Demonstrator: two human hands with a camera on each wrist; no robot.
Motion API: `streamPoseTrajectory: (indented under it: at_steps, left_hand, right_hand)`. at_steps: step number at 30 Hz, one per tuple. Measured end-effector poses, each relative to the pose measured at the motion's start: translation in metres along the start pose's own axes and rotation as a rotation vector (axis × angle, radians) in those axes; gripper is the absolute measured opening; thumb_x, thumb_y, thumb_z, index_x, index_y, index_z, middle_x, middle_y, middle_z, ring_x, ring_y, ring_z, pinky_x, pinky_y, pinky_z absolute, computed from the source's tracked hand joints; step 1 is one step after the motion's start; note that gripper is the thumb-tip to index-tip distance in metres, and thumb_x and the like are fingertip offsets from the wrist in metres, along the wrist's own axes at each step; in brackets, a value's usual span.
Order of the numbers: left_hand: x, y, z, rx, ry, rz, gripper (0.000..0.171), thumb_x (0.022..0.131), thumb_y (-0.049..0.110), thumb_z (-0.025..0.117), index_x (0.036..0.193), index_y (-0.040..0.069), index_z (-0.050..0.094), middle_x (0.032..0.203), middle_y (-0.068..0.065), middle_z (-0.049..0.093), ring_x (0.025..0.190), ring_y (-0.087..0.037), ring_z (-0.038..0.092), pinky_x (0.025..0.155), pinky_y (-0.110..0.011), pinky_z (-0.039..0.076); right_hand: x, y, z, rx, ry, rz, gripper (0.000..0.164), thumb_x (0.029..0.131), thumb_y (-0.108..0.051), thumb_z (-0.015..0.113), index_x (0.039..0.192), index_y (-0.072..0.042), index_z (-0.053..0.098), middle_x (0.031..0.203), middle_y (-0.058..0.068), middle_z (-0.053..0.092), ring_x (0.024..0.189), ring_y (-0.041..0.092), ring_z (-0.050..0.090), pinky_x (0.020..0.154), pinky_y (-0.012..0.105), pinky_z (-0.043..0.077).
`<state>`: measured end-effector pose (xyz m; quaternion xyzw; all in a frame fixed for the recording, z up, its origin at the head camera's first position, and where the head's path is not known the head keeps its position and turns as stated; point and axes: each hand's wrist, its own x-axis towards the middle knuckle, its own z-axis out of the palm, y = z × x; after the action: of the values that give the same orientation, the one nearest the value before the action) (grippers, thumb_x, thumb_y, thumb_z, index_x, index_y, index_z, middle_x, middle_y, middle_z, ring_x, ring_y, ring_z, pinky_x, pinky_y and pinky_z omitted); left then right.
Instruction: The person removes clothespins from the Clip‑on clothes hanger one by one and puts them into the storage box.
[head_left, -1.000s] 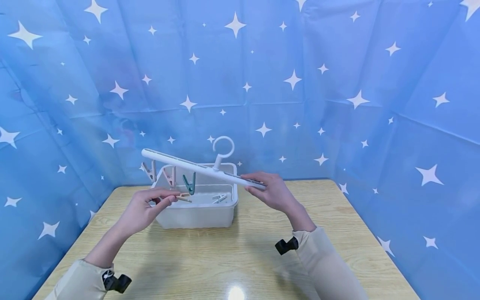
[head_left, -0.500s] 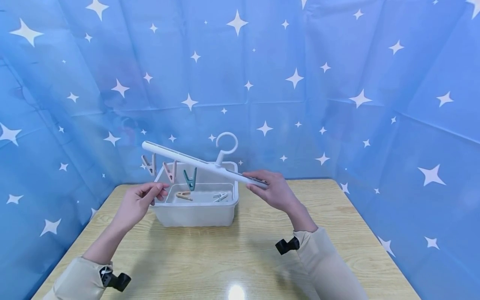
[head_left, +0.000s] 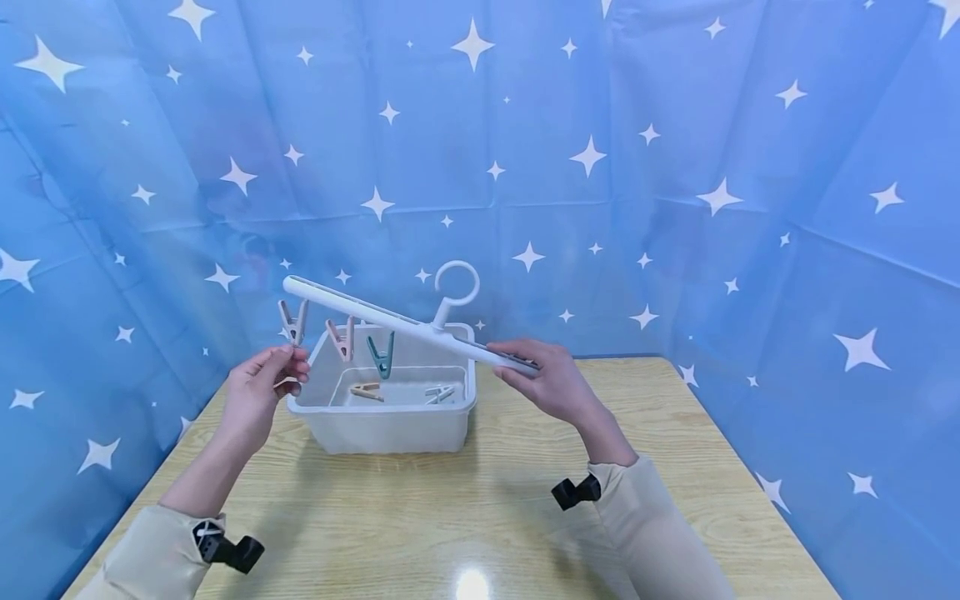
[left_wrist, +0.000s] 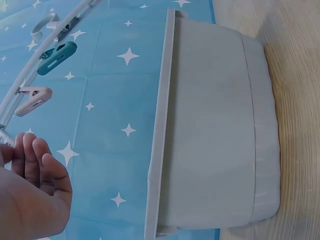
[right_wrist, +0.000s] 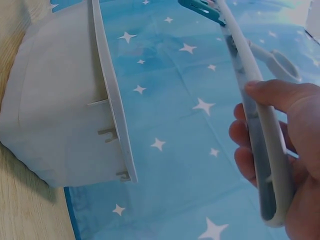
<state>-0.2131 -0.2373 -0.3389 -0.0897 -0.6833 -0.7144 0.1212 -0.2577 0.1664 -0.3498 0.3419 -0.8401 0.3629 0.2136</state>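
My right hand (head_left: pixel 551 379) grips the right end of a white clip hanger (head_left: pixel 360 311), holding it tilted above the bin with its left end higher and its hook (head_left: pixel 459 283) upward. From the bar hang a greyish-pink clothespin (head_left: pixel 293 321) at the far left, a pink clothespin (head_left: pixel 341 338) and a green clothespin (head_left: pixel 382 357). My left hand (head_left: pixel 255 387) pinches the lower tip of the greyish-pink clothespin between thumb and fingers. In the left wrist view, the curled fingers (left_wrist: pixel 32 160) hide most of that clothespin.
A white plastic bin (head_left: pixel 386 429) stands on the wooden table (head_left: pixel 420 517) below the hanger. Inside it lie an orange clothespin (head_left: pixel 367 392) and a white clothespin (head_left: pixel 440 393). A blue curtain (head_left: pixel 480 150) with white stars surrounds the table.
My left hand has let go of the orange clothespin in the bin and moved left and up to the greyish-pink one. The hanger's left end has risen slightly.
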Motion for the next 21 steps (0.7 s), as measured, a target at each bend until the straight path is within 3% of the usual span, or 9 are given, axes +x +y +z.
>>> streamPoseTrajectory:
  at_steps: [5,9,15,21]
  left_hand:
    - [0.002,0.001,-0.002,-0.122,-0.019,-0.047,0.031,0.106,0.035,0.047,0.095,0.013,0.066,0.086,0.007,0.066,0.079,-0.008,0.06,0.07,-0.022,0.05]
    - [0.004,0.002,-0.003,-0.229,-0.053,-0.046,0.028,0.107,0.034,0.047,0.096,0.016,0.064,0.089,0.006,0.065,0.081,-0.009,0.06,0.071,-0.023,0.05]
    - [0.007,0.006,-0.005,-0.405,-0.189,-0.018,0.025,0.108,0.03,0.042,0.107,0.014,0.062,0.103,0.002,0.07,0.093,-0.011,0.066,0.078,-0.024,0.054]
    - [0.011,0.01,-0.005,-0.568,-0.329,-0.027,0.036,0.11,0.032,0.033,0.121,0.011,0.06,0.115,-0.002,0.068,0.102,-0.015,0.065,0.082,-0.027,0.054]
  right_hand:
    - [0.0,-0.001,-0.001,0.013,-0.003,0.012,0.034,0.093,-0.021,0.073,0.126,-0.021,0.07,0.116,0.002,0.073,0.082,0.013,0.061,0.068,0.027,0.05]
    - [-0.002,-0.003,-0.002,0.031,-0.015,0.027,0.034,0.093,-0.021,0.073,0.127,-0.021,0.07,0.114,0.002,0.073,0.077,0.014,0.059,0.064,0.026,0.048]
    - [-0.003,-0.005,-0.004,0.027,-0.023,0.035,0.034,0.093,-0.022,0.073,0.127,-0.022,0.07,0.112,0.002,0.073,0.075,0.014,0.057,0.063,0.025,0.047]
    - [-0.004,-0.007,-0.004,0.043,-0.017,0.027,0.034,0.092,-0.022,0.074,0.126,-0.021,0.071,0.112,0.002,0.074,0.074,0.011,0.057,0.063,0.024,0.048]
